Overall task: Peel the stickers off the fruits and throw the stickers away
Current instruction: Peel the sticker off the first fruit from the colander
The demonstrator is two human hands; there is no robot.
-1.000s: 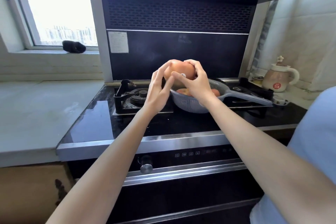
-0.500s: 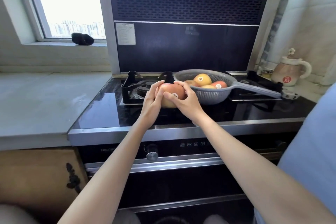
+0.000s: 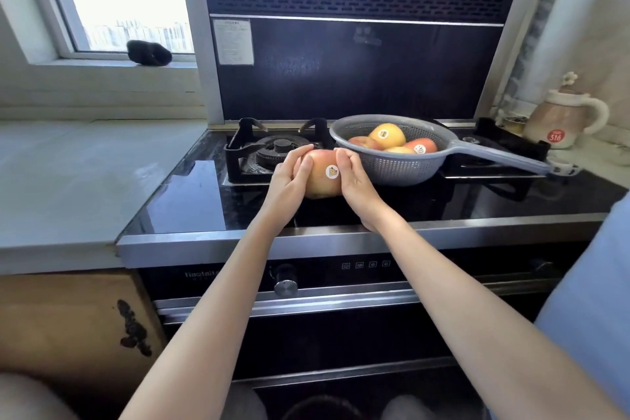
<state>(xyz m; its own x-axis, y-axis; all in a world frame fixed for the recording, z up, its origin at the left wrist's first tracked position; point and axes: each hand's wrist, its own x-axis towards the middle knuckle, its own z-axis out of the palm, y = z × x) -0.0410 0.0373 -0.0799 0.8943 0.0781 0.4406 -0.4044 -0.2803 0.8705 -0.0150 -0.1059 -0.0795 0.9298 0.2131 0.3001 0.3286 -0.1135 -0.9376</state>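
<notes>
i have both grips clenched on one apple (image 3: 322,177) at the frame's centre, above the black stovetop (image 3: 426,204): left hand (image 3: 289,177) on its left side, right hand (image 3: 354,181) on its right. its round sticker (image 3: 332,171) faces me, beside the right thumb. farther back, right of centre, the grey colander (image 3: 392,164) holds more stickered fruits (image 3: 387,135).

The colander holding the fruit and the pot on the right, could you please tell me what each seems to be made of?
The colander looks like matte grey-blue plastic: its perforated wall and long handle share one moulded colour, with no metallic shine. The pot looks like glazed ceramic, cream and tan with a soft gloss, a thick rounded handle and a small flower on the lid; enamelled metal cannot be ruled out.
</notes>
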